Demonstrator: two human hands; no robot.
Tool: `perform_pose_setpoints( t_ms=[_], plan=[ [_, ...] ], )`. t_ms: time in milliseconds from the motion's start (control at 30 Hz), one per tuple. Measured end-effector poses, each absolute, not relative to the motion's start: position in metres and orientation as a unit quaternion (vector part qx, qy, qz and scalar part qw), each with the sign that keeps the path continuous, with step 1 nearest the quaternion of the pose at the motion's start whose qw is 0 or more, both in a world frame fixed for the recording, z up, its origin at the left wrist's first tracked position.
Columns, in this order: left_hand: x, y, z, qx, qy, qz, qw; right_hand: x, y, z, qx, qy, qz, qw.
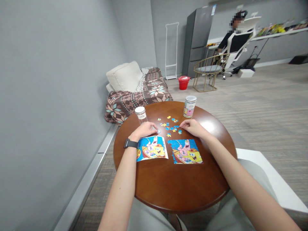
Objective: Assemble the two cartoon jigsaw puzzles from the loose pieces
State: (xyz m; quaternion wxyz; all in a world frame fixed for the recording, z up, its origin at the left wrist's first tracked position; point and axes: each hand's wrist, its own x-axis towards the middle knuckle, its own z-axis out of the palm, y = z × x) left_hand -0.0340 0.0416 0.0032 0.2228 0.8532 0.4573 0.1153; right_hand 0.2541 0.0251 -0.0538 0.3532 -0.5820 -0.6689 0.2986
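Observation:
Loose jigsaw puzzle pieces (167, 128) in blue and yellow lie scattered over the far half of the round wooden table (178, 186). My left hand (145, 129), with a black band on its wrist, is closed, its fingertips on a light blue puzzle piece (158, 131). Across the scatter, my right hand (193, 127) has its fingers pinched together at the right edge of the pieces; what they hold, if anything, is too small to tell. Between my forearms lie a printed cartoon picture sheet (154, 149) and, to its right, a partly joined puzzle (186, 152) with a jagged left side.
A clear jar with a silver lid (141, 113) stands behind my left hand, and a printed canister (190, 106) behind my right. Beyond the table are a blanket-covered sofa (149, 91), a red bin (184, 82), a gold-framed chair (209, 69) and a seated person (225, 41).

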Motion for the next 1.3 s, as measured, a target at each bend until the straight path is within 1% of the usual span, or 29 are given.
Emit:
perform_pose_setpoints(
  t_ms=[367, 533, 633, 767, 833, 933, 1100, 1300],
  plan=[
    [-0.030, 0.043, -0.001, 0.852, 0.440, 0.102, 0.266, 0.251, 0.022, -0.049, -0.583, -0.664, 0.306, 0.353],
    [-0.029, 0.042, -0.002, 0.839, 0.446, 0.126, 0.285, 0.251, 0.021, -0.046, -0.592, -0.661, 0.308, 0.344],
    [-0.030, 0.039, 0.003, 0.825, 0.438, 0.152, 0.324, 0.250, 0.020, -0.044, -0.589, -0.663, 0.309, 0.342],
    [-0.026, 0.030, 0.016, 0.802, 0.394, 0.189, 0.408, 0.250, 0.019, -0.043, -0.587, -0.667, 0.301, 0.347],
    [-0.020, 0.025, 0.022, 0.813, 0.350, 0.165, 0.434, 0.249, 0.019, -0.043, -0.588, -0.668, 0.298, 0.346],
    [-0.010, 0.021, 0.024, 0.845, 0.301, 0.086, 0.433, 0.249, 0.019, -0.043, -0.589, -0.670, 0.296, 0.341],
    [-0.008, 0.026, 0.012, 0.842, 0.319, -0.003, 0.435, 0.250, 0.020, -0.044, -0.591, -0.668, 0.298, 0.341],
    [-0.015, 0.030, 0.010, 0.841, 0.350, -0.019, 0.413, 0.252, 0.021, -0.047, -0.593, -0.667, 0.300, 0.336]
  ],
)
